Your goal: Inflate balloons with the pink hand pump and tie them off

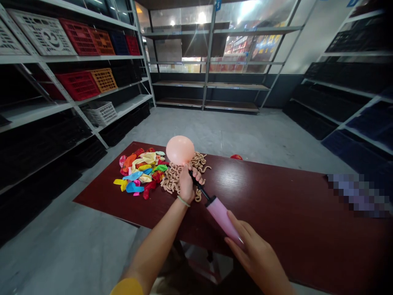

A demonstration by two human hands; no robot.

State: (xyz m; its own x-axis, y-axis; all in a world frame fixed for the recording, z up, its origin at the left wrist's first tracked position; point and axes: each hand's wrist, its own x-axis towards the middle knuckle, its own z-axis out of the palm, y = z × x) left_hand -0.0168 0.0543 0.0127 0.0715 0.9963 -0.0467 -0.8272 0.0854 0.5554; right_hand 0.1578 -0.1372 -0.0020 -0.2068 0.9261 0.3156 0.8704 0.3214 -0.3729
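Observation:
A partly inflated peach balloon (180, 150) sits above my left hand (187, 183), at the far end of a pink hand balloon pump (222, 217). My left hand is closed around the pump's black end, right at the balloon's neck; the neck itself is mostly hidden by the fingers. Lower right, my right hand (258, 250) grips the pink barrel between thumb and fingers. A length of black rod shows between the two hands. Just behind my left hand lies a heap of beige, curled uninflated balloons (172, 178). Left of that is a pile of multicoloured flat balloons (138, 168).
The dark red table (260, 192) carries all this. A pixelated purple and grey patch (357, 194) covers its right end. Metal shelves with coloured plastic crates (78, 85) stand at left, more racks (235, 86) behind. A red item (236, 157) shows beyond the table's far edge.

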